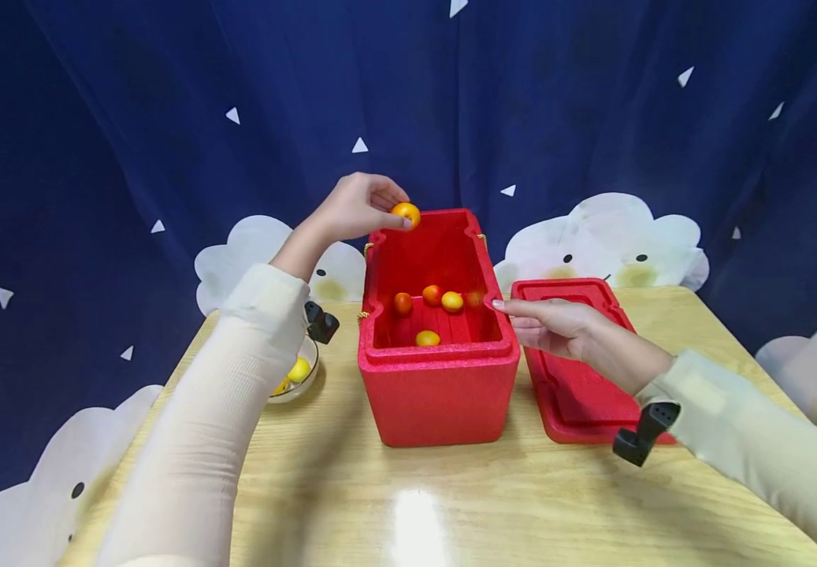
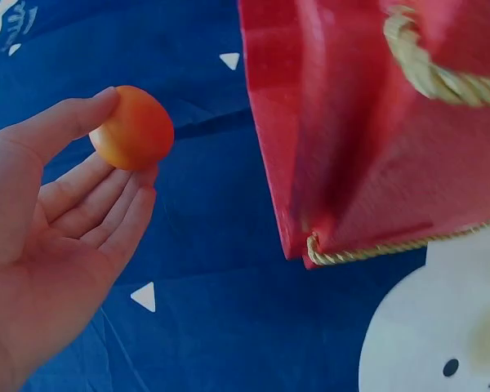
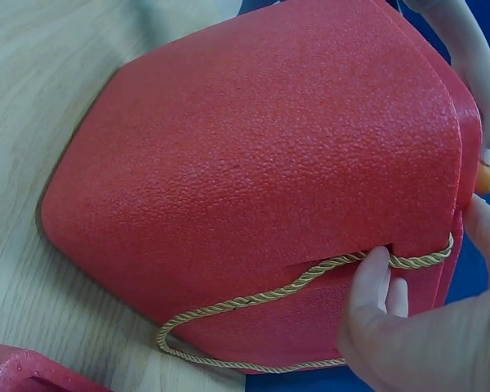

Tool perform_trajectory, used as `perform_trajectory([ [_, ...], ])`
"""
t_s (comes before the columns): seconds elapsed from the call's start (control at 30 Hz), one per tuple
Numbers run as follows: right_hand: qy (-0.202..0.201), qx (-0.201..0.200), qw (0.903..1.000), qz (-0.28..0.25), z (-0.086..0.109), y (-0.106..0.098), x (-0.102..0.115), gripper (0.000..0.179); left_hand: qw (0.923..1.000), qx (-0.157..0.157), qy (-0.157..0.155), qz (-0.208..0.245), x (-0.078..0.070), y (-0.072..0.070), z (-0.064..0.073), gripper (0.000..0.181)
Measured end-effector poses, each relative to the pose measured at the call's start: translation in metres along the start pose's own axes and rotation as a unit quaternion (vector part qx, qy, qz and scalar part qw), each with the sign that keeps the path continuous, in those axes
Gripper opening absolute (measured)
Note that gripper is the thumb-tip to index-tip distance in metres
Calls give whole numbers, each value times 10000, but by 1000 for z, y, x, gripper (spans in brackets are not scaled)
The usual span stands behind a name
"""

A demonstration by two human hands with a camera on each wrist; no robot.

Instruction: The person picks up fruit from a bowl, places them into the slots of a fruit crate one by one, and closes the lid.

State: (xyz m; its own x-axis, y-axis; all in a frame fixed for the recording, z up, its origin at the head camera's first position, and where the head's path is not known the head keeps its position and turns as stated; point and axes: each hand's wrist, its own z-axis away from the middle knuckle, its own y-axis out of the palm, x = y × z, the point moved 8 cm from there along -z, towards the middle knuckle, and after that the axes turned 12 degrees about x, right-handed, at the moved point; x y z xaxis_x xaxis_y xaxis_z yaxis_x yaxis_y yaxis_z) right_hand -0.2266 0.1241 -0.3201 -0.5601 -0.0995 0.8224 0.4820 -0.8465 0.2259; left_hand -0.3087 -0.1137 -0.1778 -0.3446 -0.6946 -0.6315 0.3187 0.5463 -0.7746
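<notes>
A round orange-yellow fruit (image 1: 406,214) is pinched between the thumb and fingers of my left hand (image 1: 364,206), held high over the far left corner of a red foam box (image 1: 443,402). In the left wrist view the fruit (image 2: 133,128) shows a redder side, and the palm lies bare. My right hand (image 1: 557,324) grips the box's right wall, its thumb on the rim and fingers on the outer side. By those fingers a gold twisted rope (image 3: 261,296) runs along the wall. Inside the box lie several small fruits, among them a yellow one (image 1: 427,339) and a red one (image 1: 402,304).
The red lid (image 1: 585,386) lies on the table (image 1: 351,504) right of the box. Left of it, a white bowl (image 1: 311,376) with yellow fruit (image 1: 299,370) is partly hidden by my left sleeve. Behind the table hangs a dark blue curtain (image 1: 295,94).
</notes>
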Motion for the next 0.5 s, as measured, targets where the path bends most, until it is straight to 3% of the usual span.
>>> perform_trajectory([
  [0.27,112,-90,9999,-88,9,-4,-3,74,9998,-15,55,170,-12,3,-23,36],
  [0.5,19,14,9998,-211,17,-4,-3,21,9988,-66,-170,460,-14,6,-45,35],
])
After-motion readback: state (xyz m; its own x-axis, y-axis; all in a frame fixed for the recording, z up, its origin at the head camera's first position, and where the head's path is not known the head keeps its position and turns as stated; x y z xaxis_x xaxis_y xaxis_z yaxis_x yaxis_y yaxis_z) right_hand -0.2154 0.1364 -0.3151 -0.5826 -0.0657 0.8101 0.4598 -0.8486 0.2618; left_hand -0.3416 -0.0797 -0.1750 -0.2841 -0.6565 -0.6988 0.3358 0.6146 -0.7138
